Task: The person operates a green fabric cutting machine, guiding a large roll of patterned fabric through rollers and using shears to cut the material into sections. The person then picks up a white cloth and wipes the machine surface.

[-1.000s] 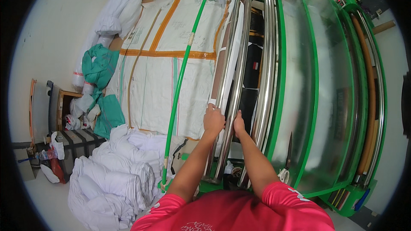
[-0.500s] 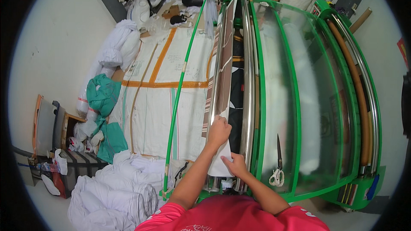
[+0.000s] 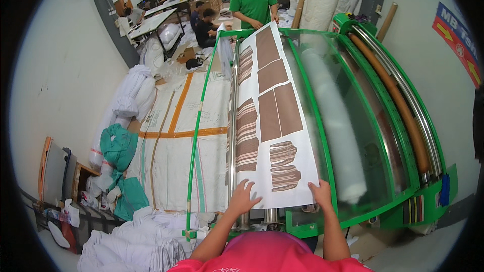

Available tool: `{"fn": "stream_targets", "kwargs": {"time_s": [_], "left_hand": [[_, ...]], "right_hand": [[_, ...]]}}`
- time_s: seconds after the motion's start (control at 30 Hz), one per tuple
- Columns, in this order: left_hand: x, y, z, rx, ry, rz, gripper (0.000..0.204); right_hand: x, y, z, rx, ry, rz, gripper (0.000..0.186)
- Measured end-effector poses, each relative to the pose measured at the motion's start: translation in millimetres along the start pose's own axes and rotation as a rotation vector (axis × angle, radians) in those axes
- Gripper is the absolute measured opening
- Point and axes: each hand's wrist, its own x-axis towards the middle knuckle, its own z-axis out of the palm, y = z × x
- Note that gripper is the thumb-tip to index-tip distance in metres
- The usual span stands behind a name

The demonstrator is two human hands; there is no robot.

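A long white sheet (image 3: 272, 75) printed with brown blocks and striped garment shapes lies across the green machine (image 3: 313, 116), over its steel rollers (image 3: 233, 141). My left hand (image 3: 244, 194) is at the sheet's near left corner, beside the roller, with its fingers apart and slightly bent. My right hand (image 3: 320, 191) grips the sheet's near right edge. At the far end, a co-worker in a green shirt (image 3: 250, 5) has a hand (image 3: 256, 23) at the top of the sheet.
Clear panels (image 3: 375, 156) and a brown roll (image 3: 388, 85) are right. White fabric heaps (image 3: 126, 247), green cloth (image 3: 117, 148) and taped sacking (image 3: 166, 166) lie left, beside a green pole (image 3: 195, 151). Seated people (image 3: 206, 32), tables and fabric rolls are behind.
The printed sheet has unfolded and spread rightward over the rollers. My hands have moved apart to its near corners. More of the room and the green-shirted co-worker have come into view.
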Motion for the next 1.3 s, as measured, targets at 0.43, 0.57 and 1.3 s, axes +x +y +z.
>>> {"fn": "stream_targets", "kwargs": {"time_s": [0.43,0.57,1.3], "left_hand": [[-71,4,51,0.398,-0.006,0.015,0.083],[-55,12,60,0.307,0.09,0.134,0.048],[-14,110,121,0.259,0.026,0.486,0.039]], "right_hand": [[-29,36,-77,1.13,0.49,0.205,0.03],[-54,106,-44,0.709,0.457,0.104,0.037],[-120,115,-1,-0.589,0.042,-0.22,0.033]]}}
